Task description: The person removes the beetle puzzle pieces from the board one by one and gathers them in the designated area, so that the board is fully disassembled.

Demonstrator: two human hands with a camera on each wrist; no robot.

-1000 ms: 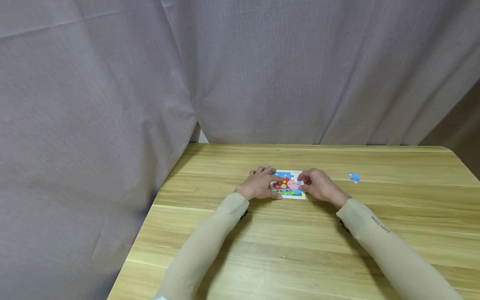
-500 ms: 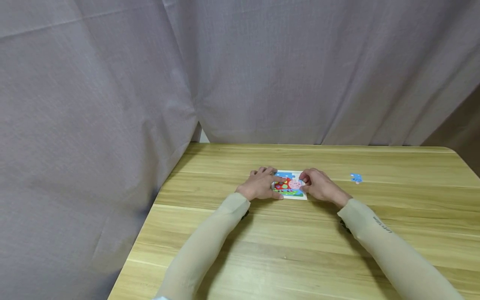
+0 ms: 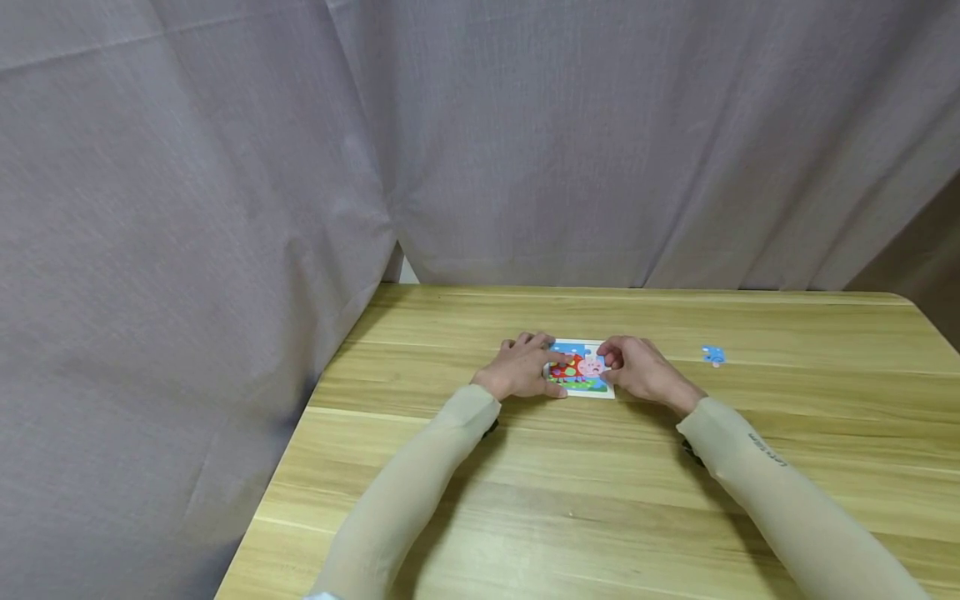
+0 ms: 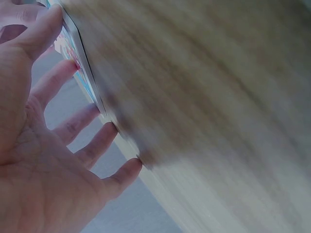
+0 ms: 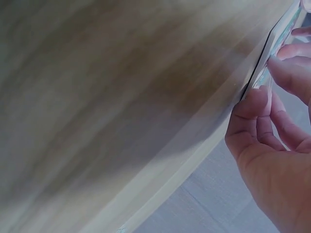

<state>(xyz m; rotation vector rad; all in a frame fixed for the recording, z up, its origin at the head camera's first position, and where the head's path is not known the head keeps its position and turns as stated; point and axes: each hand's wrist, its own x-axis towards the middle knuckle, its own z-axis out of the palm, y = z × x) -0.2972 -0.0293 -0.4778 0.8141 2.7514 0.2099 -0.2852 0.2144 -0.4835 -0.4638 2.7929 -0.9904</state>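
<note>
Item: one grey curtain (image 3: 187, 275), hanging beyond the left and far edges of the table (image 3: 570, 492), which we record as wood-grained. Item: one beige sleeve (image 3: 408, 492), crossing the table toward its far edge. Item: one left hand (image 3: 517, 368), spread wide. We note its thumb at the puzzle's near left corner, its forefinger on the picture, and its outer fingertips touching the table just beside the puzzle. Item: one puzzle (image 3: 581, 369), white-bordered, lying flat between both hands, near the table's far edge. We see blue sky, a red spotted shape, a pink face and green ground, with white showing in the far right part. Item: one right hand (image 3: 643, 371), fingers curled, thumb and forefinger narrowly parted at the puzzle's right side; whether they pinch a piece we cannot tell. Item: one loose blue piece (image 3: 712, 354), between the puzzle and the table's far right corner. Item: one right sleeve (image 3: 795, 492), beige, bearing dark lettering.
</note>
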